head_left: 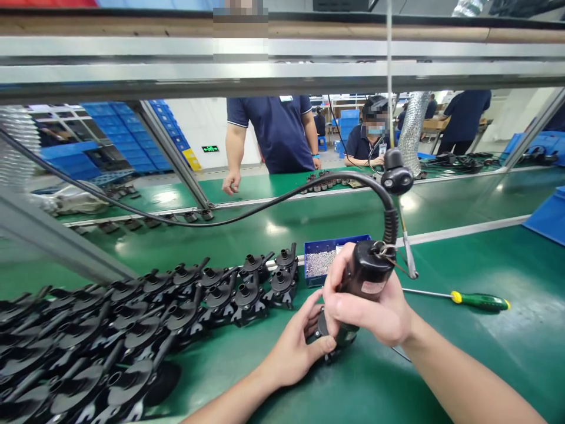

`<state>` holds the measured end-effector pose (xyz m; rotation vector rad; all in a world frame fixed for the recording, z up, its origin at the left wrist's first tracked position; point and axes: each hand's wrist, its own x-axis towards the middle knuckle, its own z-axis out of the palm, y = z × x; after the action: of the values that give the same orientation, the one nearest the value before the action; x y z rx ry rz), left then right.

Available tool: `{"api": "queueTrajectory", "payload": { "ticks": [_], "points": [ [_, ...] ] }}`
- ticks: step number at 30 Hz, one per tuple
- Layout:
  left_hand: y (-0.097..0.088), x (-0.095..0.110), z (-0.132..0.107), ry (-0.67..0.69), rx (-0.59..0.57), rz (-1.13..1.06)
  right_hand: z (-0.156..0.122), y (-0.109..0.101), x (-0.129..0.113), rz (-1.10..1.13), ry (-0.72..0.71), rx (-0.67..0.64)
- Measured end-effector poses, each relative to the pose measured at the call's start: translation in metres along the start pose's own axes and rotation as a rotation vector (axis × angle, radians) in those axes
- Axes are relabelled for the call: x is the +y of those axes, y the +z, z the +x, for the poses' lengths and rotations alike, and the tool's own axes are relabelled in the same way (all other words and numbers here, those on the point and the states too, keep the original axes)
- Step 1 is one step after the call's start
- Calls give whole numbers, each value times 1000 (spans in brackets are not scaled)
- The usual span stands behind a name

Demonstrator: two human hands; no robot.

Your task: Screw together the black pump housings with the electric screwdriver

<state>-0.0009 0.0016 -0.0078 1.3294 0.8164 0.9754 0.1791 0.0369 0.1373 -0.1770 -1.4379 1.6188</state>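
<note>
Corded tool gripped over a half-hidden black part

Black part [323, 325] sat on the green tabletop [468, 268], below and just left of the tool, mostly covered by both hands; only a dark rounded edge and some small bits underneath showed. Contact between tool tip and part couldn't be made out, since the tool's lower end was lost behind fingers.

Corded tool [373, 265]: black, cylindrical, tilted, pinkish label near the top, print unreadable. Wire ring round its cap, thick ribbed sleeve above.

Right hand [375, 312] had its fingers wrapped round the tool body, thumb across the front. Left hand [295, 347] was curled about the part, thumb on the near side; some fingertips hidden.

Just behind: blue tray [311, 281] with small shiny metal pieces, partly blocked by the right hand. Right: green-handled screwdriver [481, 301], lying flat. Left: rows of black housings [143, 331], spouts up, cut off at the left edge. Black cable [331, 175] looped off left.

Far side: standing co-worker [278, 135], top part blocked by a rail [132, 70]; seated co-worker [359, 141], lower body hidden.
</note>
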Motion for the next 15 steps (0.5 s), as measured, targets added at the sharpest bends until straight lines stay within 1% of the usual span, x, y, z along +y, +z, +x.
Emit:
{"api": "queueTrajectory", "payload": {
  "ticks": [4,8,10,12,15],
  "points": [
    [4,14,1,12,-12,18,-1,0,5,46,95,-26],
    [7,28,1,11,0,60,0,-2,4,-48,114,-64],
    [8,33,2,14,3,89,0,-1,5,-126,75,-74],
    [11,37,3,55,31,128,2,3,9,-181,-6,-68],
    [15,41,3,116,139,220,6,11,14,-210,-136,-72]
  ]
}}
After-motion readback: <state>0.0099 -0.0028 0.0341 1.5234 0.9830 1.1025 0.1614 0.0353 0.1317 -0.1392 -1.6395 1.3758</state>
